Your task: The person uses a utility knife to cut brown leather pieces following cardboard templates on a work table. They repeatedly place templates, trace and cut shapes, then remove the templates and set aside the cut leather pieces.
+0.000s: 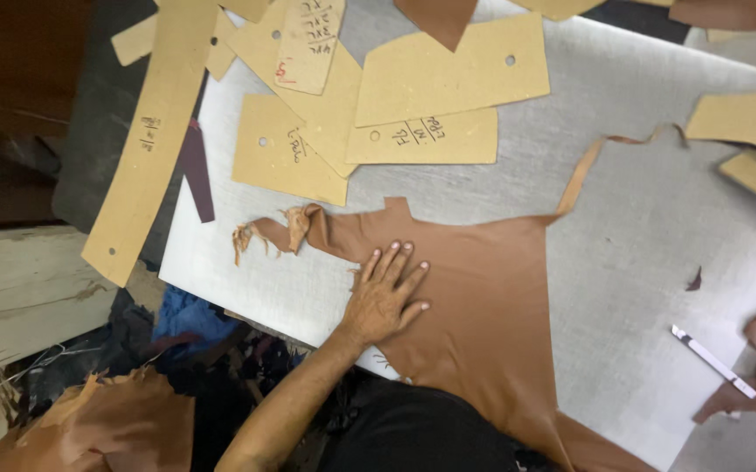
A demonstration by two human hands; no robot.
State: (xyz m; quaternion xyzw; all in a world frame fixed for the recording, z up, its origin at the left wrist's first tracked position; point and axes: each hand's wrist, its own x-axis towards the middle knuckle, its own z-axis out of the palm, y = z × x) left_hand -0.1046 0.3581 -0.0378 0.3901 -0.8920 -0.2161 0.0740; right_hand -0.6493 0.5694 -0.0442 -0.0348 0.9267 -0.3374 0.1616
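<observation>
The left hand point(384, 295) lies flat, fingers spread, on a smooth brown leather piece point(483, 315) with ragged edges, holding nothing. The right hand is out of view. Above the hand lie stiff tan cardboard patterns point(448, 74); far to its right, a thin white knife point(712, 360) rests on the grey board point(640, 201)

Even bright light, soft focus, edge blur.
</observation>
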